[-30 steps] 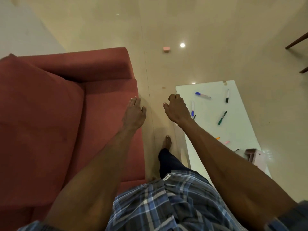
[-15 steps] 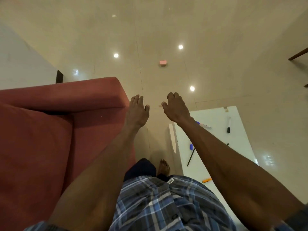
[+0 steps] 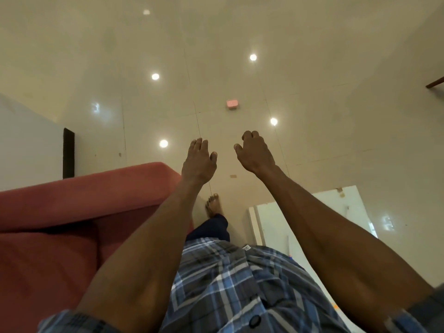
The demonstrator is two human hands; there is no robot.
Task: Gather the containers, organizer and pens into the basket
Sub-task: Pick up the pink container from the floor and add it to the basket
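My left hand and my right hand are stretched out in front of me over the floor, both holding nothing. The left hand's fingers are extended; the right hand's are loosely curled. A small pink container lies on the beige floor beyond both hands. The white table shows at the lower right, mostly hidden by my right arm. A faint pen lies near its far end, and a blue pen tip peeks out beside my arm. No basket or organizer is in view.
A red sofa fills the lower left, its arm just below my left hand. A dark block stands against the white wall at left. A wooden leg juts in at the right edge. My bare foot stands between sofa and table.
The view has swung up and forward: sofa and table slid down the frame and most pens dropped out of sight. The pink container now lies closer. Both hands stay out, holding nothing.
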